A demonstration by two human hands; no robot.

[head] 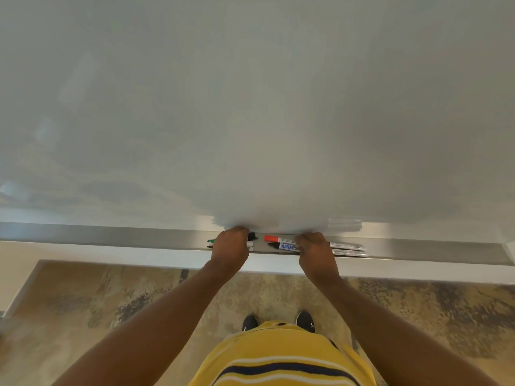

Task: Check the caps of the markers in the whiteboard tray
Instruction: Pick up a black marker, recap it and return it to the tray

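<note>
Your yellow striped shirt (281, 355) nearest. Left hand (230, 247) curled over markers at tray (111, 238) left; right hand (316, 250) clamped on red-capped marker (274, 239) group. Press each cap toward barrel, feel click; steady barrel, don't roll markers off tray.

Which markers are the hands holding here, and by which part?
Both hands rest over markers in the tray, covering their barrels; an actual grip cannot be told.

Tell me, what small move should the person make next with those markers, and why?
Probably press the red cap home with the right hand. That hand already rests on the marker bodies beside it in the tray, while the left hand covers another group. Whether the cap is loose cannot be told.
</note>
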